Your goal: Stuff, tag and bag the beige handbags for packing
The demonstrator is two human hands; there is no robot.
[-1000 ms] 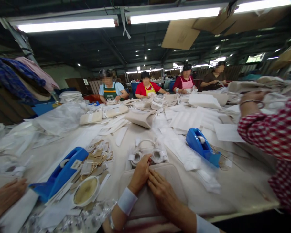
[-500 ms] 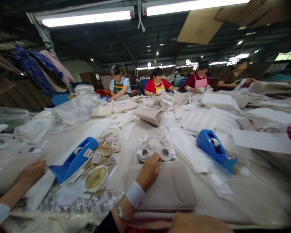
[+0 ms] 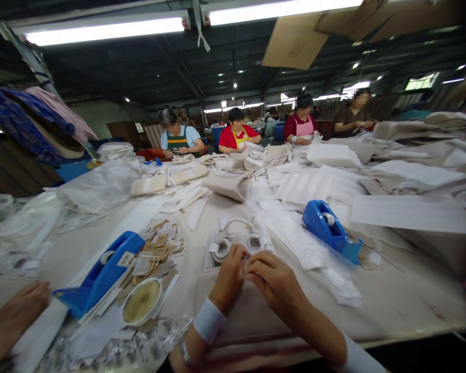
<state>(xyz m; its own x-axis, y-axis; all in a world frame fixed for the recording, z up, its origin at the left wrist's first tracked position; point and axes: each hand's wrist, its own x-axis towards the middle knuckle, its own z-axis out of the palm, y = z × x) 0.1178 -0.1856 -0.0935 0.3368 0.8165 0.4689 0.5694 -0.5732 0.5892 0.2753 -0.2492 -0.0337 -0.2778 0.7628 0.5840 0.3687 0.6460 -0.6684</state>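
Note:
My left hand (image 3: 229, 277) and my right hand (image 3: 274, 282) meet at the far edge of a beige padded pouch (image 3: 252, 316) lying on the table in front of me. Both hands have their fingers curled and pinched together at that edge; what they pinch is too small to make out. Just beyond my fingertips lie coiled white straps with paper bands (image 3: 236, 241). White cuffs show on both my wrists.
Blue tape dispensers sit at left (image 3: 101, 272) and right (image 3: 328, 228). A small round dish (image 3: 142, 302) and brown tags (image 3: 159, 248) lie left of the pouch. Another person's hand (image 3: 17, 313) rests at far left. Several workers sit across the cloth-strewn table (image 3: 392, 300).
My right hand, withdrawn to the bottom edge half a second ago, has come back up to join the left at the pouch's far edge. The checked sleeve at right has gone from view.

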